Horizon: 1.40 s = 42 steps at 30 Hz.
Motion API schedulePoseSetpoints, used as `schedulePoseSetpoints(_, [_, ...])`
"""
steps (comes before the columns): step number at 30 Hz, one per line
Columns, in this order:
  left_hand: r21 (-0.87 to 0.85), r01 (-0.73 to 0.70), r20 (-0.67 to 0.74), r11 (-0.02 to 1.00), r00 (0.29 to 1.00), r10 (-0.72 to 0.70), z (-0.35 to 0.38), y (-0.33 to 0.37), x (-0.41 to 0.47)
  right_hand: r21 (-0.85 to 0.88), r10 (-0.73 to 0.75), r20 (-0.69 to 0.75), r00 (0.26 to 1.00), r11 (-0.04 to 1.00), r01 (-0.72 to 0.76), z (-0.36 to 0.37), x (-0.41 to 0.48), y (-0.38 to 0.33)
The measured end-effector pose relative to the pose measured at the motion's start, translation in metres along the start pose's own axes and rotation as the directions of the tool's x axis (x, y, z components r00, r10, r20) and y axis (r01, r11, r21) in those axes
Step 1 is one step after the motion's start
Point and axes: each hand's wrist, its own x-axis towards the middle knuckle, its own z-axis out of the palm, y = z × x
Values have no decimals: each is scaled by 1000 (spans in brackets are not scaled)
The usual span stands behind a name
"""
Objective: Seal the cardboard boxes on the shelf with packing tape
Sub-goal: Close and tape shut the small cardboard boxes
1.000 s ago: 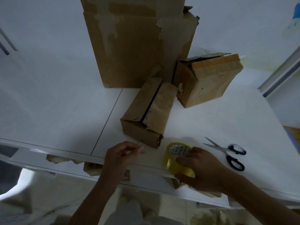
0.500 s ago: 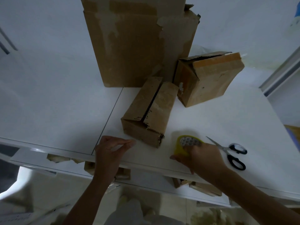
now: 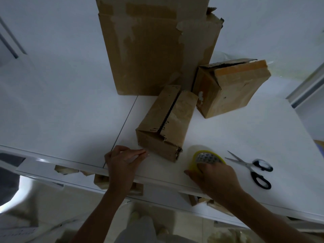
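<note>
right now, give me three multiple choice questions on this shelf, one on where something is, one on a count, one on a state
1. Where do the scissors lie?
A) right of the tape roll
B) on top of a box
C) left of both hands

2. How many cardboard boxes stand on the white shelf top?
A) two
B) three
C) five

3. What is the right hand doing?
A) gripping the tape roll
B) resting flat and empty
C) holding the scissors

Answers:
1 A, the scissors lie just right of the roll.
2 B, there is a tall box, a long box in front of it and a squat box to the right.
3 A, its fingers curl into the roll's core.
</note>
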Motion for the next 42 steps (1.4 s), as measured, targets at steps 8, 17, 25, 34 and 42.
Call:
schedulePoseSetpoints(8, [288,-7,-101,958,994,38,16,1,3,4,116,47,992,993,-117,-10,7,-10])
schedulePoseSetpoints(17, [426,-53,-50,903,995,82,16,4,6,-68,84,36,996,994,-82,7,14,2])
schedulePoseSetpoints(25, [421,-2,-29,907,999,16,-5,-11,40,9,125,104,987,992,-127,-4,13,1])
schedulePoseSetpoints(34, [242,-326,50,914,945,324,-9,34,43,4,123,157,980,992,-125,-5,12,3])
schedulePoseSetpoints(42, [259,-859,751,442,467,467,26,80,91,7,109,132,985,994,-111,-4,13,4])
